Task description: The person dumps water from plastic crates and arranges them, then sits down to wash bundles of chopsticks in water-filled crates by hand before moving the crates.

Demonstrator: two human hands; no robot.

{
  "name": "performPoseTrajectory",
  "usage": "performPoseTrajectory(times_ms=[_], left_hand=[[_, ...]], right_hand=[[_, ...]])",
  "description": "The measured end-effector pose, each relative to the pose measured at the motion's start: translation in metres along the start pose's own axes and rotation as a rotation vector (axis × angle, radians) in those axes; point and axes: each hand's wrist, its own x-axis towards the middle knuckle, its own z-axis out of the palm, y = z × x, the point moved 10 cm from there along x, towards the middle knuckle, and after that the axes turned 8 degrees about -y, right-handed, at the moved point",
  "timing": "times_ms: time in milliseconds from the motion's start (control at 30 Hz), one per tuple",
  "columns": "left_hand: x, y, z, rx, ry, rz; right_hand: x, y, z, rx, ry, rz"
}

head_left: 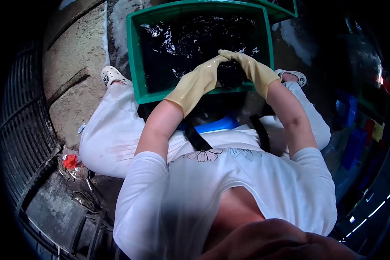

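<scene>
Since your left hand (203, 71) and right hand (248, 65) arch round that dark lump (231, 74), neither's really nearer: it sits between them, just below your meeting fingertips in the frame. Fingers look bunched together, but can't tell if they're gripping it, or its long axis. Green tub (134, 65), upper middle, holds dark wet stuff (195, 37); rough floor (80, 50) upper left.

Left grip (211, 69) and right grip (245, 65) in pale yellow gloves (187, 91), fingertips together, green tub (134, 56), dark glistening contents (195, 43)
</scene>
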Motion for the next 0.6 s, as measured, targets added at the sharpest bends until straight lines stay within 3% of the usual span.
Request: performPoseTrajectory(times_ms=[33, 67, 133, 200, 233, 267, 300, 333, 367, 400, 467, 500, 533, 567, 600], left_hand=[[-0.004, 0.000, 0.010, 0.045, -0.003, 0.006], [-0.009, 0.001, 0.020, 0.127, -0.003, 0.015], [-0.019, 0.004, 0.047, 0.620, -0.035, 0.035], [-0.030, 0.004, 0.080, 1.052, -0.079, 0.052], [-0.025, -0.012, 0.088, 0.646, -0.120, 0.013], [-0.021, -0.029, 0.096, 0.241, -0.129, -0.028], [-0.022, -0.047, 0.110, -0.572, -0.164, -0.106], [-0.043, -0.029, 0.119, -0.308, -0.261, -0.078], [-0.065, -0.023, 0.122, -0.410, -0.157, -0.091], [-0.077, -0.021, 0.124, -0.508, -0.053, -0.101], [-0.018, -0.057, 0.097, -0.193, -0.059, 0.031], [-0.036, -0.050, 0.103, -0.370, -0.039, -0.031], [-0.050, -0.037, 0.101, -0.324, 0.041, -0.049], [-0.030, -0.047, 0.098, -0.433, -0.064, 0.036], [-0.039, -0.038, 0.100, -0.433, -0.024, 0.039]], right_hand=[[-0.014, -0.004, 0.001, -0.861, 0.148, -0.045], [-0.031, -0.006, 0.004, -1.362, 0.379, -0.061], [-0.047, 0.012, 0.028, -1.824, 0.090, -0.085], [-0.087, 0.043, 0.041, -1.923, 0.074, -0.189], [-0.107, 0.071, 0.048, -1.981, 0.031, -0.233], [-0.113, 0.073, 0.047, -1.898, -0.040, -0.144], [-0.120, 0.076, 0.045, -1.811, -0.101, -0.051], [-0.128, 0.079, 0.043, -1.723, -0.150, 0.042], [-0.132, 0.064, 0.054, -2.444, -0.399, -0.058], [-0.126, 0.056, 0.042, -2.327, -0.256, -0.038], [-0.113, 0.040, 0.021, -2.070, 0.048, -0.059], [-0.109, 0.035, 0.015, -1.985, 0.136, -0.091], [-0.108, 0.037, 0.015, -1.923, 0.176, -0.116], [-0.110, 0.043, 0.017, -1.883, 0.201, -0.134], [-0.122, 0.069, 0.023, -1.803, 0.229, -0.149]])
